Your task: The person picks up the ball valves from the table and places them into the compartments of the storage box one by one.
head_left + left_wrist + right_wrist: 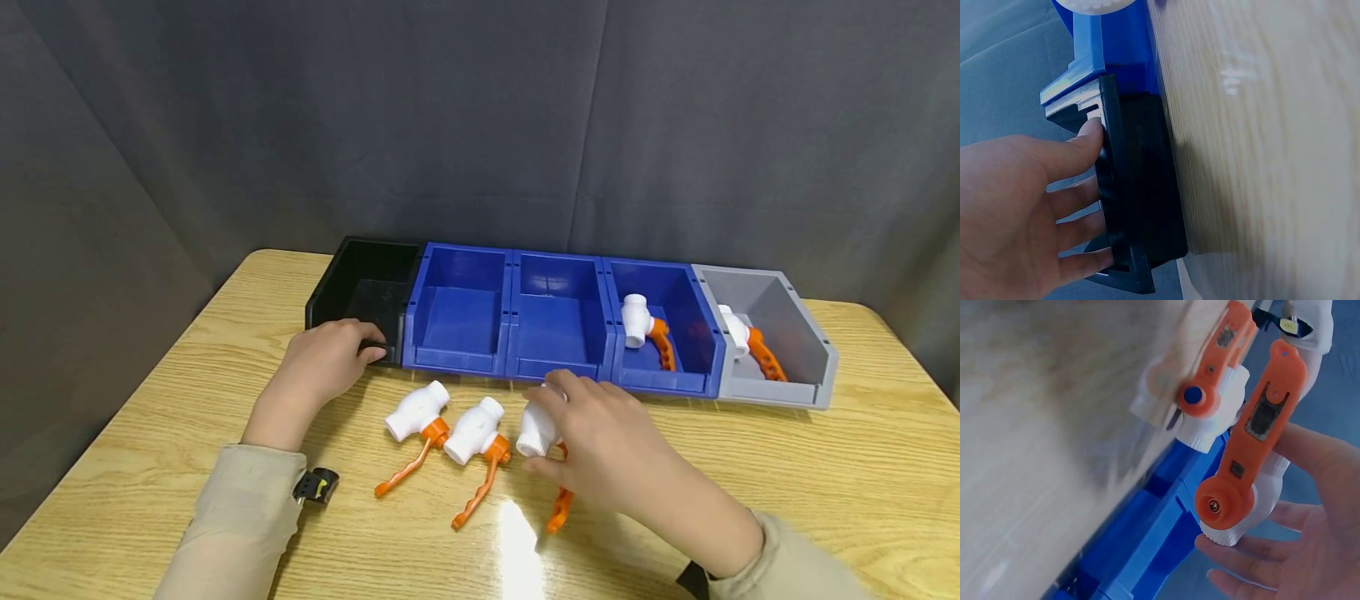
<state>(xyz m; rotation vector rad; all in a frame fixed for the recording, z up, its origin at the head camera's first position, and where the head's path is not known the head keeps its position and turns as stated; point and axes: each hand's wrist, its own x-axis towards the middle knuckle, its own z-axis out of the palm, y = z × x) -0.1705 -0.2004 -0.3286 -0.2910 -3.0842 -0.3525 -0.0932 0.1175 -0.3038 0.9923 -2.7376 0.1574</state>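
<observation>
My left hand [324,360] grips the front lip of the black bin [378,302]; in the left wrist view the thumb lies on the edge and the fingers [1079,228] reach over it. My right hand [603,433] holds a white ball valve [536,432] with an orange lever, thumb at one end and fingers at the other. The right wrist view shows the lever [1260,431] facing the camera; the fingers hide part of the body. Two similar ball valves, one on the left [417,412] and one in the middle [474,432], lie on the table between my hands.
Three blue bins [459,362] stand joined in a row between the black bin and a grey bin [813,333]. One ball valve [636,321] lies in the rightmost blue bin, another [763,354] in the grey one. A dark curtain [480,125] hangs behind the wooden table [187,375].
</observation>
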